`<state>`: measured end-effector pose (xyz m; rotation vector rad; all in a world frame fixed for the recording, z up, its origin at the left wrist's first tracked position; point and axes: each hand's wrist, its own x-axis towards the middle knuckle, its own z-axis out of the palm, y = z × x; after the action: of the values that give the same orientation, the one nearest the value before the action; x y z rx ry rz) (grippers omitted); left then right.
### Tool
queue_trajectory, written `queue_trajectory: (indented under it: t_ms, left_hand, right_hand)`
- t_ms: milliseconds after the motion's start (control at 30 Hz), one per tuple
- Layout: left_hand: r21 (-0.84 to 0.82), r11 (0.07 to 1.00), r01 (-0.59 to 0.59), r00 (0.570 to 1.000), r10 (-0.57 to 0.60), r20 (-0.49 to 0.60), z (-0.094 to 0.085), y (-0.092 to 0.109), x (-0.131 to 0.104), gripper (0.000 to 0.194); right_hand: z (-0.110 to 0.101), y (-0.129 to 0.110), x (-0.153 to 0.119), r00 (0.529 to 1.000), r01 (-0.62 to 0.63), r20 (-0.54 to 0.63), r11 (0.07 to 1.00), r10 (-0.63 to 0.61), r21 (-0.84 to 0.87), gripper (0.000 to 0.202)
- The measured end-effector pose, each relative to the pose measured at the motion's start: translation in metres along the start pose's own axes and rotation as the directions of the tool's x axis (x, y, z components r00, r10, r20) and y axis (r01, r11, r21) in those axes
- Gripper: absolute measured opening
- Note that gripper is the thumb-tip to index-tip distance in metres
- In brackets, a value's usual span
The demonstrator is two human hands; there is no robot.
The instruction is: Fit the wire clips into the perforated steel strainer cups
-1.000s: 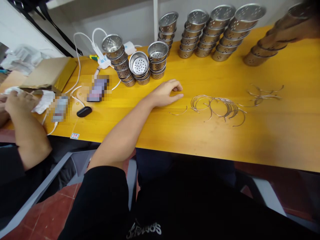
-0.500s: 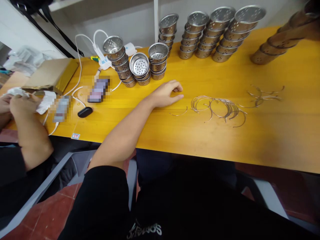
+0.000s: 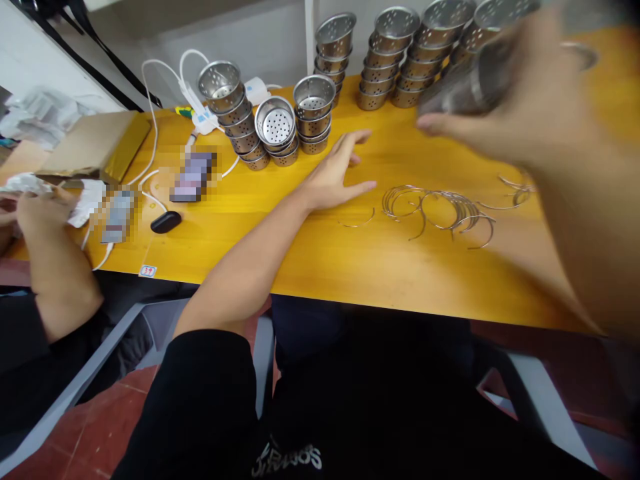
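Note:
My right hand (image 3: 535,110), smeared by motion, grips a tilted stack of metal cups (image 3: 463,83) above the table's right side. Its thumb runs along the underside, and holes in these cups are too blurred to make out. My left hand (image 3: 337,177) is open, thumb and fingers apart, with nothing in it. It is just right of a short stack of perforated metal cups (image 3: 314,107). Thin curved metal wires (image 3: 440,207) lie in a loose pile between the hands. One single curved wire (image 3: 360,222) lies close to my left thumb.
More perforated cup stacks (image 3: 383,60) stand along the back edge. Further left are a tilted-top cup stack (image 3: 276,127), phone (image 3: 194,177), black case (image 3: 166,222), white cables and cardboard box (image 3: 93,150). A co-worker's hands (image 3: 37,210) hold white material at far left.
My right hand has swung from the far right edge toward the middle, carrying the stack of metal cups, now tilted leftward. My left hand's fingers have spread wider.

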<state>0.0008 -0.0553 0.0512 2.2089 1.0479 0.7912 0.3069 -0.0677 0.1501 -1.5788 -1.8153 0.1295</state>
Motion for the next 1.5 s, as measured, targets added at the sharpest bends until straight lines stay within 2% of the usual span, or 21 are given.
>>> queue_trajectory:
  t_ms: [67, 100, 167, 233, 333, 500, 600, 667, 733, 800, 900, 1033, 1133, 1200, 1233, 1267, 1300, 1333, 1433, 1467, 1500]
  left_hand:
    - [0.002, 0.999, -0.041, 0.999, 0.041, -0.011, 0.001, 0.006, 0.000, 0.110]
    - [0.009, 0.998, -0.069, 0.997, 0.069, -0.016, 0.002, 0.008, 0.000, 0.114]
    - [0.031, 0.994, -0.107, 0.994, 0.108, -0.029, 0.003, 0.005, 0.002, 0.105]
    - [0.055, 0.993, -0.108, 0.994, 0.110, -0.026, 0.004, -0.004, 0.006, 0.087]
    - [0.062, 0.988, -0.141, 0.990, 0.141, 0.000, 0.008, -0.019, 0.014, 0.081]
    - [-0.035, 0.986, -0.164, 0.986, 0.164, 0.005, 0.014, -0.033, 0.024, 0.092]
    - [-0.079, 0.990, -0.114, 0.993, 0.114, 0.001, 0.011, -0.046, 0.023, 0.100]
    - [-0.102, 0.992, -0.079, 0.997, 0.076, -0.035, 0.007, -0.057, 0.023, 0.101]
    - [-0.114, 0.991, -0.072, 0.995, 0.064, -0.074, 0.004, -0.066, 0.023, 0.101]
    - [-0.118, 0.990, -0.081, 0.992, 0.068, -0.110, 0.002, -0.074, 0.026, 0.103]
    - [-0.113, 0.988, -0.101, 0.985, 0.083, -0.154, 0.003, -0.083, 0.032, 0.112]
    - [-0.121, 0.986, -0.119, 0.982, 0.099, -0.158, 0.004, -0.093, 0.035, 0.120]
    - [-0.168, 0.980, -0.111, 0.986, 0.087, -0.141, 0.005, -0.099, 0.034, 0.121]
    - [-0.195, 0.975, -0.104, 0.988, 0.078, -0.137, 0.007, -0.101, 0.033, 0.119]
    - [-0.205, 0.974, -0.102, 0.988, 0.075, -0.135, 0.007, -0.101, 0.032, 0.119]
    - [-0.212, 0.972, -0.101, 0.989, 0.074, -0.131, 0.008, -0.100, 0.032, 0.118]
    - [-0.218, 0.971, -0.102, 0.989, 0.075, -0.129, 0.009, -0.099, 0.032, 0.118]
    - [-0.223, 0.969, -0.104, 0.989, 0.077, -0.128, 0.010, -0.098, 0.032, 0.119]
    - [-0.222, 0.969, -0.105, 0.991, 0.083, -0.105, 0.012, -0.095, 0.032, 0.119]
    - [-0.218, 0.970, -0.104, 0.992, 0.085, -0.096, 0.013, -0.094, 0.032, 0.119]
    - [-0.214, 0.971, -0.105, 0.992, 0.087, -0.089, 0.014, -0.094, 0.032, 0.119]
  right_hand:
    - [0.022, -0.015, -0.016, 0.984, 0.092, 0.149, 0.996, -0.093, 0.017, 0.110]
    - [0.034, -0.022, -0.025, 0.970, 0.127, 0.205, 0.991, -0.130, 0.031, 0.110]
    - [0.056, -0.034, -0.039, 0.958, 0.156, 0.228, 0.984, -0.172, 0.086, 0.097]
    - [0.071, -0.037, -0.047, 0.948, 0.190, 0.223, 0.968, -0.225, 0.165, 0.086]
    - [0.078, -0.027, -0.050, 0.933, 0.265, 0.179, 0.932, -0.313, 0.246, 0.079]
    - [0.069, 0.009, -0.032, 0.895, 0.413, 0.053, 0.866, -0.444, 0.283, 0.074]
    - [0.060, 0.032, -0.018, 0.904, 0.426, -0.064, 0.880, -0.422, 0.210, 0.066]
    - [0.054, 0.042, -0.012, 0.950, 0.311, -0.014, 0.945, -0.311, 0.096, 0.070]
    - [0.050, 0.046, -0.009, 0.984, 0.125, 0.129, 0.992, -0.120, -0.034, 0.084]
    - [0.048, 0.045, -0.007, 0.970, -0.034, 0.234, 0.990, 0.065, -0.136, 0.094]
    - [0.050, 0.043, -0.005, 0.946, -0.124, 0.274, 0.973, 0.175, -0.193, 0.096]
    - [0.053, 0.047, -0.004, 0.943, -0.111, 0.293, 0.978, 0.160, -0.176, 0.095]
    - [0.040, 0.040, -0.009, 0.962, -0.094, 0.238, 0.979, 0.136, -0.179, 0.108]
    - [0.020, 0.028, -0.013, 0.986, -0.023, 0.159, 0.989, 0.047, -0.149, 0.094]
    - [0.009, 0.023, -0.015, 0.990, 0.021, 0.138, 0.992, -0.003, -0.127, 0.076]
    - [-0.001, 0.018, -0.016, 0.985, 0.041, 0.172, 0.992, -0.020, -0.122, 0.056]
    - [-0.010, 0.015, -0.017, 0.962, 0.059, 0.273, 0.987, -0.017, -0.147, 0.044]
    - [-0.016, 0.013, -0.017, 0.925, 0.077, 0.380, 0.978, 0.003, -0.194, 0.041]
    - [-0.017, 0.020, -0.016, 0.724, 0.166, 0.687, 0.953, 0.057, -0.254, 0.060]
    - [-0.013, 0.024, -0.015, 0.666, 0.197, 0.745, 0.952, 0.045, -0.234, 0.064]
    - [-0.006, 0.029, -0.015, 0.628, 0.230, 0.778, 0.952, 0.013, -0.201, 0.064]
